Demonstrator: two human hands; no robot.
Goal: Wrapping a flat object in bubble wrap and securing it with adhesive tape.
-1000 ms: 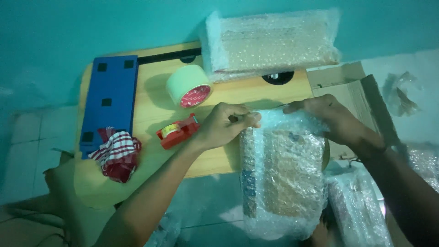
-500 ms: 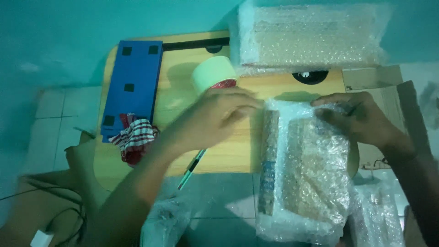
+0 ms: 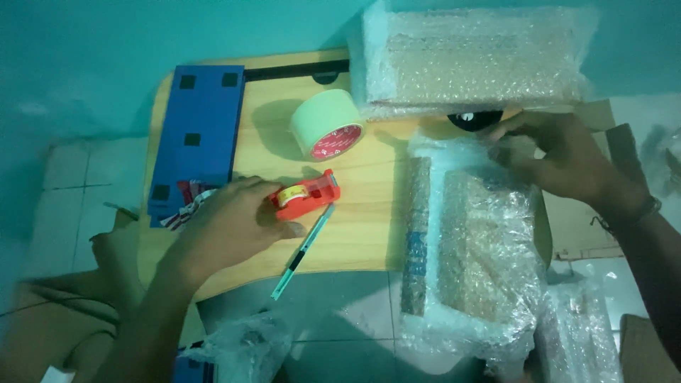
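My left hand lies on the small wooden table, its fingers closed around a red tape dispenser. My right hand presses the top edge of a bubble-wrapped parcel that hangs over the table's front edge. A thin green pen lies slanted just right of my left hand. A roll of pale green tape with a red core stands behind the dispenser.
A second bubble-wrapped parcel rests on the table's back right. A blue board lies along the left side, with checked cloth under my left hand. Cardboard and more bubble wrap lie at right. Tiled floor is below.
My left hand left the parcel and moved left to the red dispenser, closing on it. The pen now lies loose on the table. My right hand stays on the parcel's top.
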